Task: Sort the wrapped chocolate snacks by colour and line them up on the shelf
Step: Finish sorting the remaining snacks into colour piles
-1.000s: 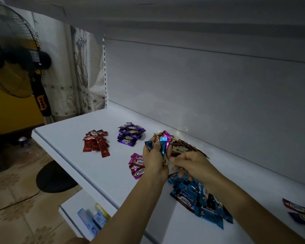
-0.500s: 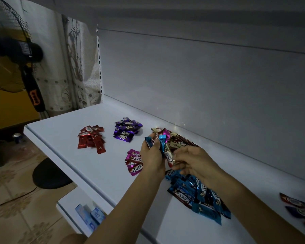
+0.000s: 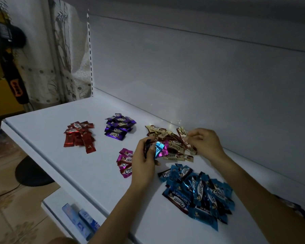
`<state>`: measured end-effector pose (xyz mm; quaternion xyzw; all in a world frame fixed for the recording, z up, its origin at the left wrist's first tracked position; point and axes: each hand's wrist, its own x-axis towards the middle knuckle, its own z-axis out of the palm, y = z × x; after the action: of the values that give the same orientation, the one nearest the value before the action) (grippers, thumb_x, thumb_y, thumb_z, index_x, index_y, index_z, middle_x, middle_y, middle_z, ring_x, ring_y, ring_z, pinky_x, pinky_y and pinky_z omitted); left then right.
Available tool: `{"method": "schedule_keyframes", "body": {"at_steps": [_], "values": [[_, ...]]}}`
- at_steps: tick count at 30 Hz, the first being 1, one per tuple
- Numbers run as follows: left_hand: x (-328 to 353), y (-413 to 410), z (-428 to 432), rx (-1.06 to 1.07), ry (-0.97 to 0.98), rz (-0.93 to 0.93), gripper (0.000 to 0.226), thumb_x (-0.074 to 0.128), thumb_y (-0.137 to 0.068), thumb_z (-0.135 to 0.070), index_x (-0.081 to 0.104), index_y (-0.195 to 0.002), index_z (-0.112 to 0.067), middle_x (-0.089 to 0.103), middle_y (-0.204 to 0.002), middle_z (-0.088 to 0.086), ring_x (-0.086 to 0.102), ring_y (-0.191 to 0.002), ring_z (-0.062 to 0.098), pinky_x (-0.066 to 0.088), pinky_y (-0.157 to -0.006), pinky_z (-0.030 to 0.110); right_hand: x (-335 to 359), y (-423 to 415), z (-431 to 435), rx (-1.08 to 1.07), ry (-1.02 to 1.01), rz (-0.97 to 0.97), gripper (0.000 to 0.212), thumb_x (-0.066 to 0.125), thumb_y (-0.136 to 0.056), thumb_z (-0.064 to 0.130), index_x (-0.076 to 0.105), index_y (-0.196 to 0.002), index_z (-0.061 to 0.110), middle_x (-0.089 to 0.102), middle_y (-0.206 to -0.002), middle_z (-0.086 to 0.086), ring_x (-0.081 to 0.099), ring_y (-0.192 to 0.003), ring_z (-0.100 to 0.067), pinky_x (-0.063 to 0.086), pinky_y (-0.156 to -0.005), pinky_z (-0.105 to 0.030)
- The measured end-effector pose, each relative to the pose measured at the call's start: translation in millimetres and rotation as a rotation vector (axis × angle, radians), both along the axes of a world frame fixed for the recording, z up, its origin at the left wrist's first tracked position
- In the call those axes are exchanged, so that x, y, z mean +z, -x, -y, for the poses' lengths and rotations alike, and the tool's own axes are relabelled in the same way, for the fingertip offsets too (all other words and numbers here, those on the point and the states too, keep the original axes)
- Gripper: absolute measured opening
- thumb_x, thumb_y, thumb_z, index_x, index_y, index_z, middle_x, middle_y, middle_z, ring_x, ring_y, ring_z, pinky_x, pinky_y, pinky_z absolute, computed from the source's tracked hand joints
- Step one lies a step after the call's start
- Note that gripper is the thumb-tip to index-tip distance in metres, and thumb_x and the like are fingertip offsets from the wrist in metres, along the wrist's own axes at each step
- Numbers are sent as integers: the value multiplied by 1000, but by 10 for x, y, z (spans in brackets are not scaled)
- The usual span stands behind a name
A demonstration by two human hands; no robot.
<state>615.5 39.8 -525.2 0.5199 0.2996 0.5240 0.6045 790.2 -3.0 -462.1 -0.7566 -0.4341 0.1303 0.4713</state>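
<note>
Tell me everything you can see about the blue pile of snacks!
The blue pile is a loose heap of shiny foil packets, blue with dark brown patches and white "Choco" writing. They overlap and point many ways, not lined up. It lies on the white shelf near the front edge, closer to us than the gold pile. The left hand and right hand are both away from it, busy further back.

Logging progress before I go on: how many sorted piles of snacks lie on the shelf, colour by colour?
red pile: 1
purple pile: 1
gold pile: 1
pink pile: 1
blue pile: 1
Total: 5 piles; the left hand holds an unsorted bunch.
</note>
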Motion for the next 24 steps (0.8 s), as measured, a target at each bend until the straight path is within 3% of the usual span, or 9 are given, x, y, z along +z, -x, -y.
{"method": "schedule_keyframes", "body": {"at_steps": [3,5,7,10,13,16,18,21,24], "values": [[-83,-19,24,-10,-112,-47,21,46,-100,-18,59,-113,-28,68,-108,-8,67,-96,11,57,-70,31,-129,-83,-327,-65,-3,361,9,72,-79,18,65,-76,22,64,-75,10,59,-70,-6,52,-68,-26],[-94,-9,10,26,-202,-107,20,47,-99,-22,58,-115,-27,68,-109,-9,66,-101,13,57,-81,42,-139,-107,-486,-45,85,486,7,71,-81,18,66,-86,17,65,-82,4,60,-75,-12,54,-72,-32],[-95,-13,-9,82,-278,-162,21,47,-99,-22,58,-116,-25,67,-108,-12,65,-101,8,56,-82,40,-111,-84,-558,-37,148,533,16,68,-84,23,65,-96,14,64,-89,0,60,-82,-16,51,-73,-31],[-103,-29,-13,138,-345,-202,23,46,-100,-17,57,-119,-23,65,-110,-14,62,-101,1,55,-84,30,-58,193,-423,43,6,268,29,52,-90,48,66,-91,23,66,-84,8,61,-72,-4,46,-64,-24],[-94,-36,2,157,-373,-183,23,44,-101,-16,57,-119,-19,66,-107,-13,62,-100,3,53,-84,29,-50,514,-126,268,69,-65,46,39,-84,67,68,-97,34,70,-80,7,67,-71,-3,51,-61,-20],[-65,-20,19,144,-352,-152,23,41,-101,-16,55,-119,-16,66,-102,-10,64,-96,6,53,-80,28,-87,692,90,367,78,-83,16,59,-90,35,67,-103,30,72,-85,5,69,-70,-10,52,-56,-18],[-37,-9,40,162,-366,-167,23,39,-101,-17,54,-119,-16,65,-92,-14,63,-84,2,53,-71,24,-112,764,167,330,32,-124,17,60,-91,17,65,-106,24,72,-82,2,68,-66,-11,50,-53,-18],[28,14,130,159,-352,-146,20,38,-102,-16,54,-116,-17,65,-81,-18,61,-75,0,50,-63,21,-136,860,275,272,-15,-163,13,59,-92,15,63,-101,23,71,-77,1,64,-61,-9,47,-50,-18],[95,64,244,120,-243,-88,21,38,-103,-17,55,-114,-15,66,-86,-14,63,-78,-2,48,-63,12,-138,956,371,230,-79,-148,11,59,-91,17,62,-92,28,69,-73,5,63,-60,-4,46,-48,-16]]}}
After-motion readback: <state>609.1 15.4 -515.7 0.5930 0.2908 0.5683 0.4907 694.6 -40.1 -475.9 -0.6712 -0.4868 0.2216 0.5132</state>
